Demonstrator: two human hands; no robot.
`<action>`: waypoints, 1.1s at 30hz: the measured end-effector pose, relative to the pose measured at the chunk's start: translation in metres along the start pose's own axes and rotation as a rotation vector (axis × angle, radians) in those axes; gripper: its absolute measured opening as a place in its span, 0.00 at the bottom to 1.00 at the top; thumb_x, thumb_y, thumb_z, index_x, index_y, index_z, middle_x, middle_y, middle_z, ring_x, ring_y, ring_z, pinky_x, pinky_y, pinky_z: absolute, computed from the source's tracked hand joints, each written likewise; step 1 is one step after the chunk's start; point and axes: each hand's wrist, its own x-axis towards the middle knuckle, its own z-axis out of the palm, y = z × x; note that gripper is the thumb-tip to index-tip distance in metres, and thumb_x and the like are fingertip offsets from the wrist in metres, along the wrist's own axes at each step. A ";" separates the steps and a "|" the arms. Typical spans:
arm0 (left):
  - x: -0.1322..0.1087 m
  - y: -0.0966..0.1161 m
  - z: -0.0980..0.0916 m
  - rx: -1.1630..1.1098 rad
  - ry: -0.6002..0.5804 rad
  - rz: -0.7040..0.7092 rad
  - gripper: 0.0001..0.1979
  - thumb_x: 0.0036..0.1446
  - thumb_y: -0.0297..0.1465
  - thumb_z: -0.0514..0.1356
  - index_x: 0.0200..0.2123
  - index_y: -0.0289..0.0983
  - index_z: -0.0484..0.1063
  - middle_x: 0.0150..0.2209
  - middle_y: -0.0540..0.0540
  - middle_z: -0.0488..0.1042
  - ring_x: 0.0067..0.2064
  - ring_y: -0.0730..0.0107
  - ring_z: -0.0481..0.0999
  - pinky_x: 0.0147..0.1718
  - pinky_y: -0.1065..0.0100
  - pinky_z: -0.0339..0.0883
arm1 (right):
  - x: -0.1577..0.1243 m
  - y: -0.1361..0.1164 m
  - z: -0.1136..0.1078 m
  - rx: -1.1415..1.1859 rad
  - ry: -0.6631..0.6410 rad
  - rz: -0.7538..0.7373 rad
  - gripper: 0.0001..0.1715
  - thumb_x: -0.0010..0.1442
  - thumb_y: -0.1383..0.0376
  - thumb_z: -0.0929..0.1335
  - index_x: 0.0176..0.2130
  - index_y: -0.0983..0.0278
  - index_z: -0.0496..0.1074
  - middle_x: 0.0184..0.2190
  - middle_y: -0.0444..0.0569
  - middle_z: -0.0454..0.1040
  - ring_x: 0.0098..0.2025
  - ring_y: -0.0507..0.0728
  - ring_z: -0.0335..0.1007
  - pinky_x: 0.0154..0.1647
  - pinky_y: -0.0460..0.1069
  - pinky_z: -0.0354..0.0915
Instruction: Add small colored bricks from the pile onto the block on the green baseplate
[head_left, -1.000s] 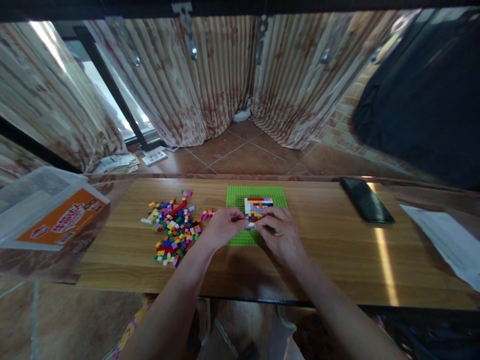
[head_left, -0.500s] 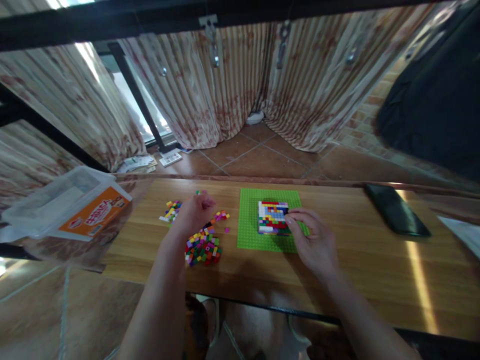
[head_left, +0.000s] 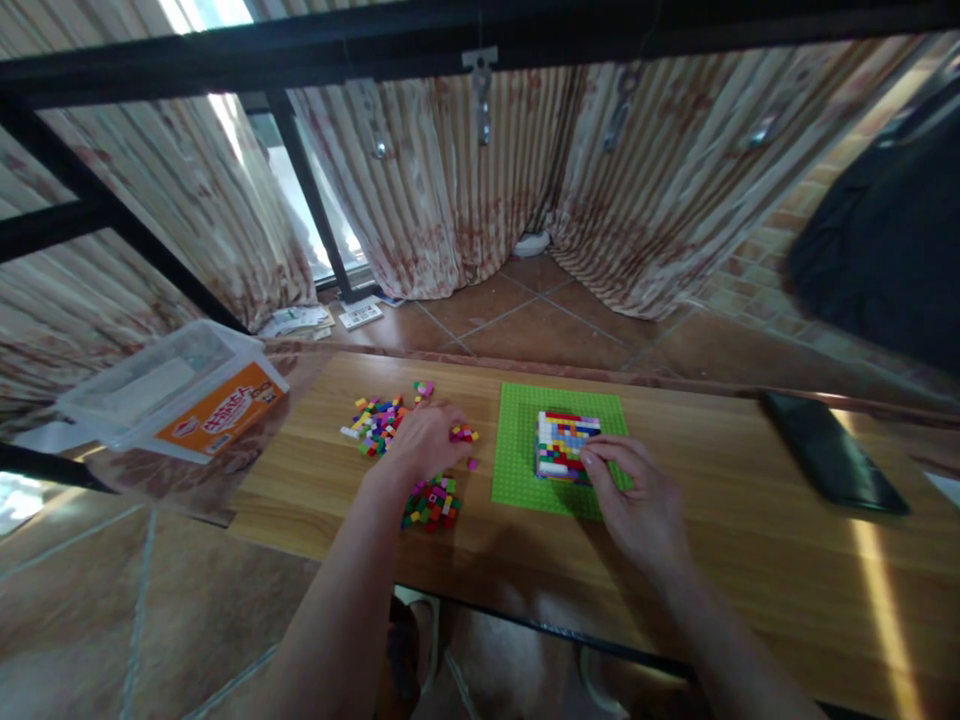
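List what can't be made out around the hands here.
Head view only:
- Left hand: its back hides whatever lies under it and any grip.
- Right hand: it covers the build's near corner.
- Box label: too blurred to read.
- Pile: pieces too small to tell shapes.

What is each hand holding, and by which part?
Right hand touches the brick block at its near right corner; a grip cannot be told. Left hand lies on the loose bricks, palm down; any brick in it is hidden.
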 end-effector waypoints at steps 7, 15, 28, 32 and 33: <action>0.005 0.008 0.006 -0.029 -0.025 0.042 0.13 0.50 0.26 0.62 0.41 0.38 0.79 0.44 0.43 0.77 0.47 0.59 0.75 0.49 0.63 0.67 | 0.000 -0.002 0.000 -0.001 -0.007 -0.002 0.13 0.65 0.57 0.66 0.35 0.60 0.77 0.39 0.50 0.78 0.42 0.58 0.76 0.45 0.54 0.71; -0.003 0.013 -0.002 -0.122 -0.146 0.049 0.05 0.52 0.31 0.61 0.30 0.38 0.77 0.34 0.46 0.78 0.35 0.65 0.75 0.37 0.67 0.68 | 0.000 -0.002 -0.003 -0.008 -0.025 0.010 0.14 0.64 0.56 0.65 0.34 0.59 0.76 0.39 0.49 0.79 0.42 0.58 0.76 0.45 0.54 0.71; 0.043 -0.041 0.012 0.098 0.277 -0.238 0.13 0.58 0.26 0.54 0.43 0.33 0.76 0.45 0.35 0.77 0.51 0.53 0.74 0.54 0.58 0.65 | -0.002 0.006 0.001 -0.054 -0.012 -0.006 0.14 0.64 0.54 0.66 0.35 0.58 0.77 0.39 0.48 0.79 0.41 0.57 0.77 0.44 0.52 0.72; 0.042 -0.033 0.013 0.093 0.251 -0.225 0.13 0.57 0.23 0.53 0.37 0.33 0.78 0.41 0.35 0.78 0.48 0.53 0.75 0.52 0.58 0.67 | -0.003 0.006 0.003 -0.061 -0.013 -0.011 0.14 0.64 0.54 0.66 0.35 0.58 0.77 0.39 0.48 0.79 0.41 0.58 0.77 0.43 0.52 0.73; 0.041 -0.030 0.012 0.093 0.239 -0.227 0.14 0.57 0.22 0.53 0.37 0.33 0.79 0.40 0.35 0.78 0.48 0.54 0.76 0.51 0.58 0.67 | -0.003 0.007 0.003 -0.065 -0.014 -0.015 0.15 0.64 0.53 0.66 0.35 0.58 0.77 0.39 0.49 0.79 0.41 0.58 0.77 0.43 0.53 0.73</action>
